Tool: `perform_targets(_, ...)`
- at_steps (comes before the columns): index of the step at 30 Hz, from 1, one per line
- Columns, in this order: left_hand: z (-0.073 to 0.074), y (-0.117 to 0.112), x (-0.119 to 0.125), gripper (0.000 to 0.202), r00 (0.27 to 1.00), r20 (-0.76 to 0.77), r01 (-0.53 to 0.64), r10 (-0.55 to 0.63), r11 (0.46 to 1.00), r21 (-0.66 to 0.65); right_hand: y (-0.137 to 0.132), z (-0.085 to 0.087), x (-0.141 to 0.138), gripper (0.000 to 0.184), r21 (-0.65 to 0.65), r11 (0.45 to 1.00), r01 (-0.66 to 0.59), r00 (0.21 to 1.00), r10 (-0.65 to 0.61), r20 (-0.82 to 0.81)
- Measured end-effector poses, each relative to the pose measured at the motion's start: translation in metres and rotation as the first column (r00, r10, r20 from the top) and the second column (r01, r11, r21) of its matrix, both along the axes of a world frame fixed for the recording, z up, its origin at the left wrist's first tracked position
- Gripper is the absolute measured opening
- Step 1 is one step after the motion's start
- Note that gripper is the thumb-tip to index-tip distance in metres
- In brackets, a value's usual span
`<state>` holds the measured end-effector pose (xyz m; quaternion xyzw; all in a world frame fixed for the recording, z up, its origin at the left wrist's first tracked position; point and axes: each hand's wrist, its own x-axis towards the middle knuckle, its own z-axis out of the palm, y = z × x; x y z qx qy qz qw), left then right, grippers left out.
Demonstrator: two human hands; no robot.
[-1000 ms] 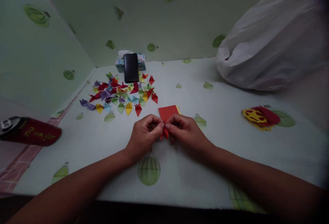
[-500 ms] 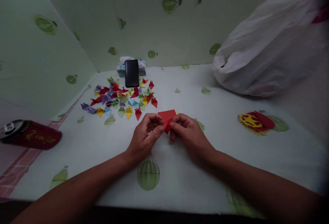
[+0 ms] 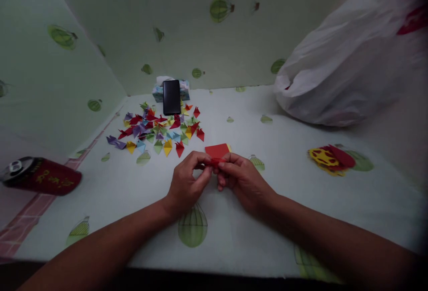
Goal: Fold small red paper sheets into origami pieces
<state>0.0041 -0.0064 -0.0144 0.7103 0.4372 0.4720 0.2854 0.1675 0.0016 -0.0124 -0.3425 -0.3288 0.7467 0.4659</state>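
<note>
Both hands are pinching a small red paper piece (image 3: pixel 214 161) between fingertips, the left hand (image 3: pixel 186 184) and right hand (image 3: pixel 241 178) meeting just above the bench (image 3: pixel 287 193). Creasing it cleanly probably means pressing edges aligned. Just beyond is lying a red paper stack (image 3: pixel 218 150); farther left, folded pieces (image 3: pixel 157 128).

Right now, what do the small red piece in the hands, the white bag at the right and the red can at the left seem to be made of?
Red piece, pinched between the left hand and the right hand: thin matte paper, sharply creased.
White bag: thin plastic film by its look, soft wrinkles, faint sheen.
Red can: probably metal, with a silvery pull-tab top and a glossy printed side.
</note>
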Motion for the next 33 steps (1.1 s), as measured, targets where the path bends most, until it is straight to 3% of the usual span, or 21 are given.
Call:
perform_targets(6, 0.004, 0.005, -0.004, 0.006, 0.998, 0.043, -0.045, 0.044, 0.998, 0.037, -0.001, 0.002, 0.000, 0.023, 0.058, 0.998, -0.008, 0.995, 0.002, 0.098)
perform_targets(12, -0.001, 0.006, -0.005, 0.004, 0.977, 0.212, 0.034, -0.001, 0.987, -0.154, -0.001, 0.003, 0.002, 0.021, 0.101, 0.995, -0.026, 0.990, 0.011, 0.143)
perform_targets(16, -0.002, 0.006, -0.004, 0.003, 0.963, 0.268, 0.070, -0.012, 0.976, -0.208, 0.000, 0.003, 0.004, 0.020, 0.143, 0.988, -0.049, 0.969, 0.012, 0.248)
perform_targets(20, -0.001, 0.008, -0.007, 0.002, 0.977, 0.212, 0.076, -0.038, 0.982, -0.174, 0.001, 0.002, 0.005, 0.019, 0.161, 0.982, -0.101, 0.942, 0.042, 0.332)
perform_targets(25, 0.003, 0.011, -0.010, 0.004, 0.995, 0.067, 0.083, -0.072, 0.982, -0.171, 0.002, 0.002, 0.005, 0.017, 0.202, 0.977, -0.075, 0.932, -0.003, 0.361)
perform_targets(29, 0.006, 0.012, -0.007, 0.009, 0.975, 0.220, 0.116, -0.044, 0.939, -0.323, 0.002, 0.003, 0.005, 0.017, 0.179, 0.980, -0.085, 0.924, 0.010, 0.383)
perform_targets(33, 0.008, 0.012, -0.006, 0.007, 0.956, 0.286, 0.162, -0.058, 0.921, -0.354, 0.001, 0.003, 0.004, 0.019, 0.146, 0.983, -0.110, 0.925, 0.047, 0.377)
